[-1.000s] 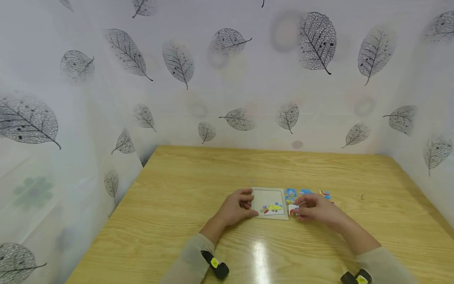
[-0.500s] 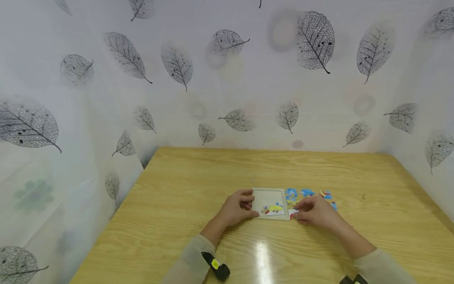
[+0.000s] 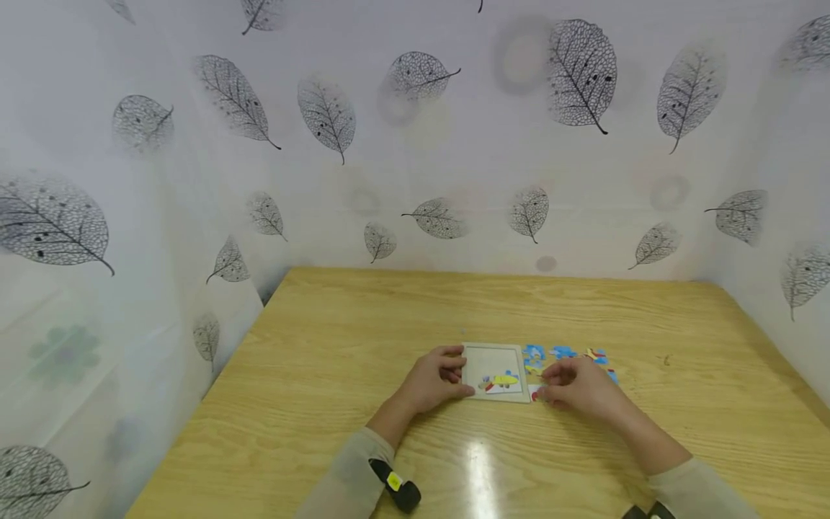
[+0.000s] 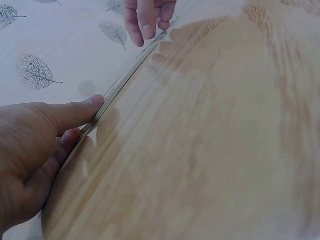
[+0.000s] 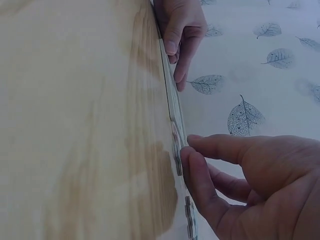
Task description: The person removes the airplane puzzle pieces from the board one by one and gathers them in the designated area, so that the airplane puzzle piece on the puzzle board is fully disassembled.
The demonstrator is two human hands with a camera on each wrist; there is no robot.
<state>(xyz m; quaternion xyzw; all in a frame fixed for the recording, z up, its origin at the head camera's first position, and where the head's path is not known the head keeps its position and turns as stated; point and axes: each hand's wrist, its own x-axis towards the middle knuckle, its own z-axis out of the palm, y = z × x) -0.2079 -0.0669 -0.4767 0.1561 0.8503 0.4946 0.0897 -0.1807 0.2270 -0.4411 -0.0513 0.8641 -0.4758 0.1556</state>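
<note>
A light wooden puzzle tray (image 3: 493,360) lies flat on the table, with joined yellow and white pieces (image 3: 503,382) at its lower right. My left hand (image 3: 433,380) grips the tray's left edge, thumb at the near corner and fingers further up. Just right of the tray, my right hand (image 3: 580,389) pinches a white and red puzzle piece (image 3: 534,392) low at the table. Its fingers hide part of that piece. In the right wrist view, the thumb and fingertips (image 5: 190,150) come close together at the piece's edge.
Several loose blue puzzle pieces (image 3: 563,352) lie right of the tray, beyond my right hand; some are partly covered by it. The wooden table (image 3: 363,317) meets leaf-printed cloth (image 3: 454,166) at the back and sides.
My right hand has lowered the white and red piece from slightly raised to the table beside the tray. The left hand stays on the tray's edge.
</note>
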